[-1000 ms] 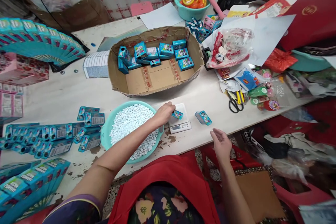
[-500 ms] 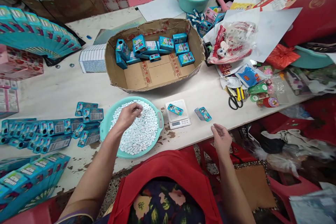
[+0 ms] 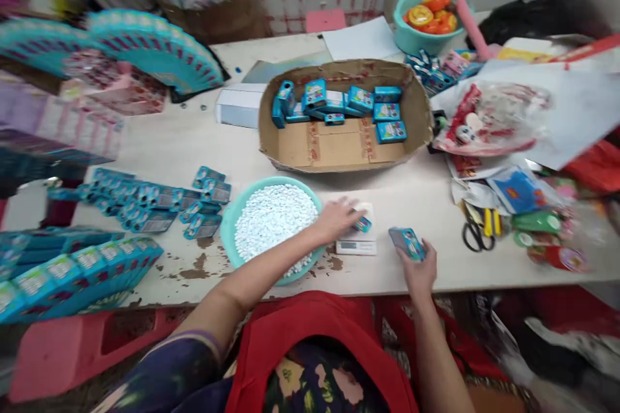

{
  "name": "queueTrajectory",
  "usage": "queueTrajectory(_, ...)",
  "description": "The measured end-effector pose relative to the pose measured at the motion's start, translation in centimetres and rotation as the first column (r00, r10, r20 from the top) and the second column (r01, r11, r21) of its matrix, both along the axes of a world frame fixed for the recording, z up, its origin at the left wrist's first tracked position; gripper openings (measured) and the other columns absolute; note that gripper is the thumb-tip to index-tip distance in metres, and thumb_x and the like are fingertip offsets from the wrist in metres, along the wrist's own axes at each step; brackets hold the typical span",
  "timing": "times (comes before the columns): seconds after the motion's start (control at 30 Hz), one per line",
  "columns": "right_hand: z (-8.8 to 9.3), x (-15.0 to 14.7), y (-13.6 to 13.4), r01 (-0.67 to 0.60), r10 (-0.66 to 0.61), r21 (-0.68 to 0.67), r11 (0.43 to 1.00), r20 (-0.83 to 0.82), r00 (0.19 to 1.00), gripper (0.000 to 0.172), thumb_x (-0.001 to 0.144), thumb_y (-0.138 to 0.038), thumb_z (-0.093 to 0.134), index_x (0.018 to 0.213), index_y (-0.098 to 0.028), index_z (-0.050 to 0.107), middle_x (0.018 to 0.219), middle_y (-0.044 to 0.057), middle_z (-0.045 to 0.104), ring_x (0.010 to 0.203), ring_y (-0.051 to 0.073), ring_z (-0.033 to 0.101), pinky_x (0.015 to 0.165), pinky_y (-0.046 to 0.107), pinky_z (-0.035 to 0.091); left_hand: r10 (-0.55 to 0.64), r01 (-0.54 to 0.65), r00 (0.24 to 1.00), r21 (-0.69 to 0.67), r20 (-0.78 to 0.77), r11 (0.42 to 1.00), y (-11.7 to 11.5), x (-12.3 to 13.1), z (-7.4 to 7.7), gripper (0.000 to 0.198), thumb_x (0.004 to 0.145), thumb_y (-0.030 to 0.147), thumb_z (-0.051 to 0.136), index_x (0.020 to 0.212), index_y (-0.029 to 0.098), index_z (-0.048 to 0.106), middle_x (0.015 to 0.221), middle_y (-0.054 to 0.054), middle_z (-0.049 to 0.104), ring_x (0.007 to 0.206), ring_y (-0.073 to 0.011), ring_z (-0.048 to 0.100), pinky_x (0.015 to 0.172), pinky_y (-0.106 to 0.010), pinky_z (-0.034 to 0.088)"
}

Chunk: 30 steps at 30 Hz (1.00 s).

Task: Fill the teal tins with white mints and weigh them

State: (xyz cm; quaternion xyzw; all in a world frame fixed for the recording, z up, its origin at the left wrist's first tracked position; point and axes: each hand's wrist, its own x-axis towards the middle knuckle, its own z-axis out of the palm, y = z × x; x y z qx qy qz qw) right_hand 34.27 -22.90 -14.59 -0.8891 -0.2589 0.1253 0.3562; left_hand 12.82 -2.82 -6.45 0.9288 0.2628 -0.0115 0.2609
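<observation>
My left hand (image 3: 337,219) reaches over a small white scale (image 3: 357,242), fingers curled onto a little blue tin (image 3: 362,224) lying on it. Just left of the scale stands a teal basin (image 3: 232,219) full of small white candies (image 3: 274,219). My right hand (image 3: 418,267) is at the table's front edge, holding a second blue tin (image 3: 407,242) by its near end. A cardboard tray (image 3: 416,116) behind the scale holds several blue boxes (image 3: 382,113).
Flat blue packets (image 3: 145,203) lie left of the basin, with stacked blue boxes (image 3: 68,271) at the near left. Scissors (image 3: 477,232), wrappers and bags crowd the right side. A teal bowl of orange toys (image 3: 426,16) stands at the back.
My left hand moved from the candy basin back to the tin on the scale. My right hand rose from below the table edge and took hold of the second tin. The view shifted left.
</observation>
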Motion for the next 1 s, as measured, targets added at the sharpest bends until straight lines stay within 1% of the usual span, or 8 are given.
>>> queueTrajectory(0.1,-0.2,0.9,1.0,-0.017,0.019,-0.062,0.998,0.028,0.999,0.061,0.062,-0.06,0.068,0.102,-0.014,0.063,0.093,0.013,0.059,0.092,0.033,0.054,0.089,0.053,0.041,-0.048,0.047,0.997,-0.013,-0.063,0.999,1.0,2.3,-0.6,0.028,0.088,0.02,0.046,0.114,0.02,0.055,0.11,-0.014,0.06,0.103,-0.0262,0.056,0.084,-0.04,0.045)
queueTrajectory(0.23,2.2,-0.6,2.7,-0.082,0.074,0.062,0.995,0.117,0.99,0.059,0.065,-0.062,0.068,0.103,-0.017,0.063,0.092,0.01,0.06,0.086,0.028,0.056,0.083,0.042,0.045,0.373,-0.378,0.923,0.042,0.092,0.925,3.3,-3.8,3.3,0.045,0.085,0.039,0.055,0.125,0.019,0.047,0.122,-0.012,0.058,0.109,-0.0245,0.055,0.09,-0.034,0.044)
queueTrajectory(0.33,3.0,-3.4,5.2,-0.313,0.303,0.154,0.937,0.086,0.949,0.051,0.072,-0.058,0.064,0.104,-0.018,0.062,0.092,0.008,0.061,0.083,0.023,0.057,0.079,0.036,0.047,0.77,-0.784,0.62,0.165,0.15,0.599,6.1,-11.9,6.6,0.057,0.085,0.046,0.053,0.133,0.019,0.038,0.121,-0.014,0.058,0.108,-0.028,0.056,0.087,-0.036,0.043)
queueTrajectory(0.4,2.5,-5.1,6.9,-0.419,0.415,0.154,0.895,0.057,0.908,0.045,0.076,-0.056,0.061,0.103,-0.019,0.062,0.092,0.007,0.061,0.084,0.022,0.058,0.078,0.035,0.048,0.914,-0.886,0.392,0.311,0.104,0.344,8.7,-16.8,6.9,0.061,0.085,0.045,0.05,0.136,0.017,0.034,0.117,-0.017,0.059,0.104,-0.033,0.057,0.084,-0.04,0.043)
queueTrajectory(0.47,1.7,-6.1,8.0,-0.48,0.481,0.12,0.869,0.02,0.877,0.041,0.078,-0.054,0.06,0.103,-0.022,0.062,0.093,0.007,0.062,0.087,0.022,0.059,0.079,0.036,0.049,0.962,-0.89,0.27,0.388,0.032,0.237,11.3,-20.5,5.6,0.06,0.085,0.044,0.047,0.135,0.013,0.035,0.114,-0.02,0.059,0.103,-0.036,0.057,0.083,-0.043,0.042)
queueTrajectory(0.67,5.4,-3.2,11.3,-0.52,0.495,0.134,0.843,0.182,0.849,0.06,0.075,-0.049,0.067,0.125,-0.021,0.05,0.12,0.012,0.054,0.114,0.027,0.05,0.097,0.045,0.042,0.954,-0.871,0.203,0.404,-0.222,0.279,16.6,-24.5,-1.7,0.049,0.08,0.045,0.048,0.106,0.004,0.057,0.107,-0.026,0.059,0.112,-0.0408,0.049,0.088,-0.05,0.04)
queueTrajectory(0.83,10.8,4.5,25.1,-0.535,0.498,0.127,0.835,0.24,0.834,0.04,0.077,-0.042,0.064,0.109,-0.019,0.059,0.115,0.012,0.058,0.115,0.027,0.048,0.104,0.045,0.034,0.969,-0.852,0.243,0.471,-0.029,0.228,15.7,-25.8,-3.9,0.051,0.083,0.046,0.047,0.119,0.01,0.051,0.124,-0.017,0.051,0.117,-0.0394,0.044,0.091,-0.054,0.04)
queueTrajectory(1.0,4.3,9.7,38.7,-0.169,0.198,0.116,0.979,-0.322,0.926,0.03,0.073,-0.035,0.068,0.09,-0.013,0.057,0.088,0.007,0.062,0.088,0.024,0.058,0.08,0.053,0.048,0.875,-0.841,0.469,0.366,0.123,0.399,8.7,-24.2,-3.9,0.039,0.09,0.042,0.041,0.112,0.016,0.058,0.112,-0.009,0.061,0.109,-0.0273,0.053,0.094,-0.042,0.043)
